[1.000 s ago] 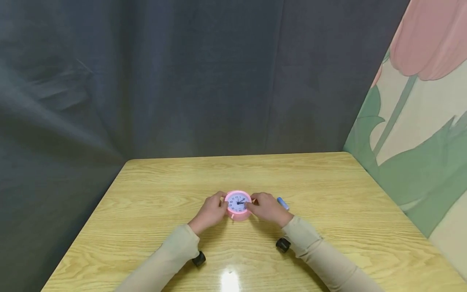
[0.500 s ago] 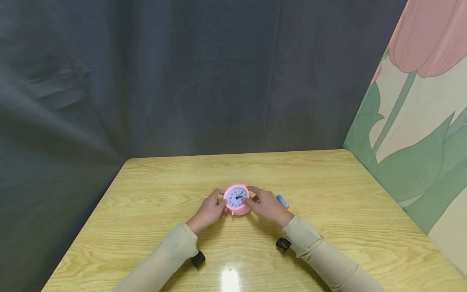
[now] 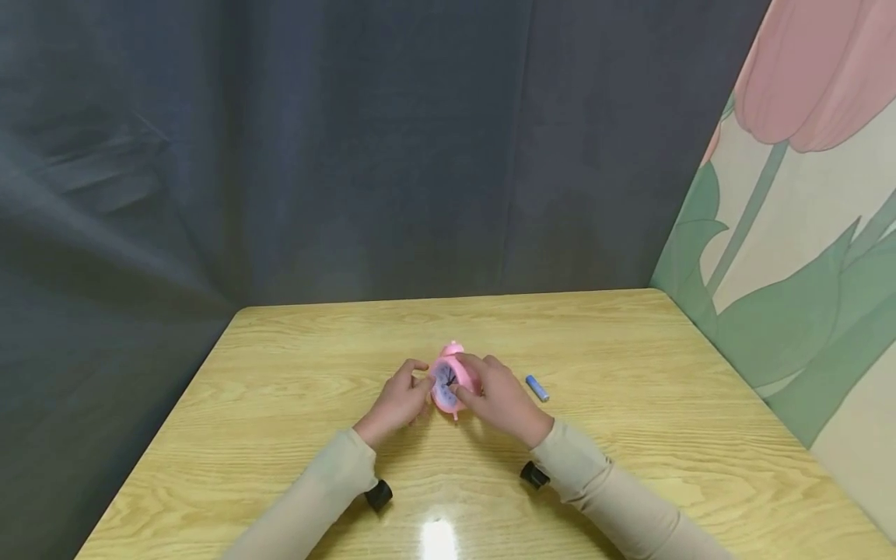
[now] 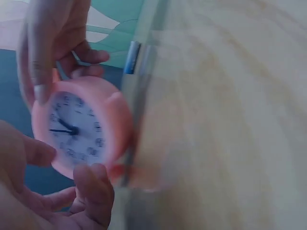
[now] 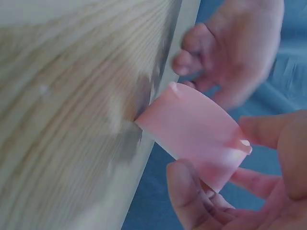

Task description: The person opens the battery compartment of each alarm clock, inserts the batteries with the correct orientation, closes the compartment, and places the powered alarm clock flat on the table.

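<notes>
Step in hand, as judged: turning of the small round pink plastic alarm clock (image 3: 449, 379) between both hands, lifted and tilted just above the pale yellow wood-grain worktop (image 3: 630, 435), at the centre of the head view. Left hand (image 3: 397, 402) at the clock's left edge, fingers (image 4: 93, 184) curled round the rim from below; right hand (image 3: 498, 400) over the right and upper side, fingers (image 4: 41, 57) hooked across the top of the rim onto the face. Both sets of fingers narrow, closed on the clock.

Next move, as judged: a firm two-handed hold through the rotation, thumbs kept off the dial, enough clearance above the worktop for the small pink feet (a slip here likely to drop the clock face-down).

Appearance of the clock: smooth rounded pink casing, white dial with dark numerals and thin dark hands (image 4: 64, 127), visible at centre left of the left wrist view. Plain curved pink side wall (image 5: 194, 132) with two small nubs at its edges, at the centre of the right wrist view; back panel not visible. Both wrist views blurred.

Also present: a small light-blue cylindrical battery (image 3: 537, 387) lying on the worktop just right of the right hand, apart from it; dark grey fabric backdrop (image 3: 350, 155) across the upper frame; tulip-patterned panel (image 3: 805, 233) at the right edge.
</notes>
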`<state>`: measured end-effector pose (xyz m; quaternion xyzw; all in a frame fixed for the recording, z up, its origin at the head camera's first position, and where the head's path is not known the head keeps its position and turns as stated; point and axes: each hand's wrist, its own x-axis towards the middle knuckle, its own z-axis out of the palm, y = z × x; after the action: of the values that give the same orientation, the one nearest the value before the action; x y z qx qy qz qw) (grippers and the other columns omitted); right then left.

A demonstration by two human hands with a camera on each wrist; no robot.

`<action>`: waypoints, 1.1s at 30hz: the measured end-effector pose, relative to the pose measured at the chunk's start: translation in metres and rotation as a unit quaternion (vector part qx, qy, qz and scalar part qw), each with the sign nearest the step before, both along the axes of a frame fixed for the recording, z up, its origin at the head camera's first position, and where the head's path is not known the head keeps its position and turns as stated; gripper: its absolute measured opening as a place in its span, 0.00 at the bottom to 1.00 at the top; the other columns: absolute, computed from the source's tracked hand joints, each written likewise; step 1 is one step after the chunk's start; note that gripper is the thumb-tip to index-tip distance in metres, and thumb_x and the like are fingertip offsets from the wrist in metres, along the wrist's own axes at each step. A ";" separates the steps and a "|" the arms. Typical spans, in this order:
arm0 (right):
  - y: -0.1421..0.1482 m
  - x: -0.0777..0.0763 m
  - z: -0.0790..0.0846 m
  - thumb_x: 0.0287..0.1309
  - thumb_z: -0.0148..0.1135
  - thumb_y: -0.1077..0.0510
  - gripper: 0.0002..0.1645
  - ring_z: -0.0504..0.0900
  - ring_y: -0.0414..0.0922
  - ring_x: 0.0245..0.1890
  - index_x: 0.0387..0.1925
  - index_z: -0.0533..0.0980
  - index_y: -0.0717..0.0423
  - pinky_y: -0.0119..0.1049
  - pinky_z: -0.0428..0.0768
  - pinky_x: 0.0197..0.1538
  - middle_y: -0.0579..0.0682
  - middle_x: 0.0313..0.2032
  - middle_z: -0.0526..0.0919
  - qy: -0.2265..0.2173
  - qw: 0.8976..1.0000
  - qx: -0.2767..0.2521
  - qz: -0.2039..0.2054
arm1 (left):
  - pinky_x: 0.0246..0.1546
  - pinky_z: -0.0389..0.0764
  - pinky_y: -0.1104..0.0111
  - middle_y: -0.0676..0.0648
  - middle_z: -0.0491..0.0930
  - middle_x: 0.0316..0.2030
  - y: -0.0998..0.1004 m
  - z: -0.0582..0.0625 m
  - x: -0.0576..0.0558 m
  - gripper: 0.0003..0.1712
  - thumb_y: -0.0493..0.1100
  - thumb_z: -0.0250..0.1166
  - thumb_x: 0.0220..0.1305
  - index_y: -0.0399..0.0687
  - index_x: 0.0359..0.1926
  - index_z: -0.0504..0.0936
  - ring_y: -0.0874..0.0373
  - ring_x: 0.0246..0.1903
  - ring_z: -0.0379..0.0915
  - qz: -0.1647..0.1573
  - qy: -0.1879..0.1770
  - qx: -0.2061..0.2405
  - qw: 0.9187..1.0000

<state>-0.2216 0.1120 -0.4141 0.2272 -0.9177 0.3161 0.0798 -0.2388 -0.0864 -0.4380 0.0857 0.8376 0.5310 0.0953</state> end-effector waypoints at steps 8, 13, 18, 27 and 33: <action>-0.008 0.002 0.002 0.57 0.73 0.53 0.33 0.71 0.40 0.28 0.60 0.75 0.64 0.30 0.73 0.25 0.49 0.32 0.78 0.015 1.000 -0.009 -0.003 | 0.42 0.76 0.58 0.43 0.74 0.50 0.004 0.023 0.005 0.32 0.63 0.59 0.69 0.49 0.66 0.73 0.52 0.47 0.71 0.010 0.110 -0.083 0.990; -0.014 0.003 0.001 0.56 0.73 0.52 0.30 0.70 0.40 0.29 0.57 0.77 0.60 0.30 0.73 0.26 0.47 0.31 0.77 0.019 1.000 -0.013 -0.001 | 0.49 0.75 0.51 0.42 0.75 0.53 0.007 0.024 0.009 0.34 0.61 0.65 0.64 0.45 0.62 0.74 0.45 0.54 0.70 0.029 0.132 -0.116 0.984; -0.015 0.004 0.000 0.51 0.75 0.56 0.34 0.71 0.40 0.29 0.59 0.76 0.61 0.30 0.73 0.27 0.47 0.32 0.78 0.014 1.000 -0.018 0.007 | 0.52 0.74 0.49 0.43 0.77 0.55 0.007 0.021 0.010 0.34 0.58 0.69 0.62 0.43 0.61 0.73 0.43 0.58 0.70 0.026 0.135 -0.118 0.984; -0.008 0.003 -0.009 0.49 0.77 0.61 0.38 0.76 0.39 0.26 0.61 0.71 0.69 0.29 0.75 0.27 0.50 0.29 0.81 -0.025 0.999 -0.006 0.030 | 0.54 0.76 0.49 0.43 0.78 0.56 0.002 0.017 0.007 0.30 0.55 0.69 0.64 0.42 0.60 0.75 0.44 0.58 0.73 0.023 0.127 -0.100 0.986; -0.005 0.000 -0.011 0.49 0.78 0.60 0.23 0.76 0.38 0.26 0.45 0.78 0.63 0.31 0.76 0.29 0.49 0.29 0.82 -0.039 0.999 0.010 0.006 | 0.54 0.77 0.48 0.41 0.77 0.60 -0.006 0.017 0.003 0.29 0.55 0.66 0.68 0.43 0.61 0.75 0.40 0.58 0.74 0.004 0.115 -0.080 0.990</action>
<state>-0.2217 0.1072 -0.4250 0.2209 -0.9219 0.3158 0.0403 -0.2355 -0.0928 -0.4208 0.1349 0.8833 0.4490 0.0030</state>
